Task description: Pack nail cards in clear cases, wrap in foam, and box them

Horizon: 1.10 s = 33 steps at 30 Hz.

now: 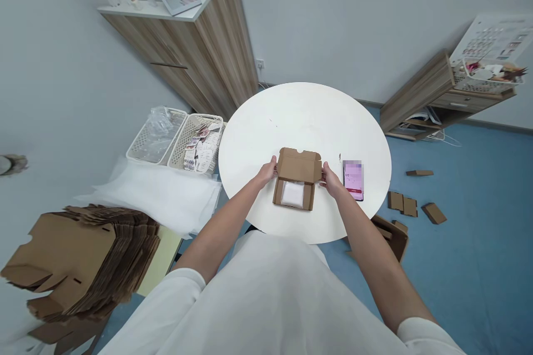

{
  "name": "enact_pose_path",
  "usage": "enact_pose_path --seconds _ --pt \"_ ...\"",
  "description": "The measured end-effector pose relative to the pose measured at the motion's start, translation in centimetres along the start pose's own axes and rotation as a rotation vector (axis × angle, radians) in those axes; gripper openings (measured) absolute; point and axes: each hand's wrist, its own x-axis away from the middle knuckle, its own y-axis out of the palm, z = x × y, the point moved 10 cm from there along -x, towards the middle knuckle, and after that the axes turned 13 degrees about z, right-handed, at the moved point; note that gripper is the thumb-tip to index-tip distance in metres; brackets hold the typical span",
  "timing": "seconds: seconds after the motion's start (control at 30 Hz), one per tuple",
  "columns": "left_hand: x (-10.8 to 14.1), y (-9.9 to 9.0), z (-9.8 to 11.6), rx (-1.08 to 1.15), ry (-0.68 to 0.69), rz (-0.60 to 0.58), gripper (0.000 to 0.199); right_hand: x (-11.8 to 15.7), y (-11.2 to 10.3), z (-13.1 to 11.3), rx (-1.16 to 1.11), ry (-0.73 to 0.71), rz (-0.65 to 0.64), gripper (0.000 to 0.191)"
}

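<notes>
A small brown cardboard box [298, 166] rests on the round white table in front of me, its lid raised and tilted back. Inside its tray lies a white wrapped packet [292, 194], partly under the lid's shadow. My left hand [267, 171] grips the left side of the lid, thumb up along the edge. On the opposite side, my right hand [331, 179] holds the lid's right flap, with some fingertips hidden behind the cardboard. A phone [353, 179] with a pink screen lies just right of my right hand.
The round table [303, 116] stands near the wall. Left of it are white baskets [195, 143] with printed cards and plastic bags, white sheets [166, 194], and a stack of flattened boxes [87, 260]. Closed small boxes [433, 213] and an open carton [397, 238] sit on the floor at right.
</notes>
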Motion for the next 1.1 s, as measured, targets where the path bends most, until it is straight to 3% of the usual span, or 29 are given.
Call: enact_pose_path --seconds 0.17,0.27,0.47,0.63,0.87,1.1 --pt "0.1 0.1 1.3 0.135 0.05 -0.019 0.073 1.0 0.5 -2.8 -0.036 -0.111 -0.008 0.058" --pt "0.3 -0.3 1.6 0.256 0.067 -0.049 0.077 2.3 0.8 -3.9 -0.122 -0.191 -0.082 0.054" --pt "2.0 -0.3 0.3 0.402 0.015 -0.168 0.083 4.2 0.4 -1.9 -0.232 -0.165 -0.125 0.047" --pt "3.4 -0.2 -0.7 0.33 0.05 -0.233 0.078 5.3 0.5 -0.1 -0.256 -0.103 -0.152 0.043" --pt "4.5 -1.1 -2.0 0.088 0.109 -0.196 0.065 6.9 0.0 0.8 -0.123 -0.106 -0.161 0.042" --pt "5.5 -1.0 -2.4 0.015 0.117 -0.164 0.056 7.6 -0.1 0.9 -0.072 -0.088 -0.129 0.042"
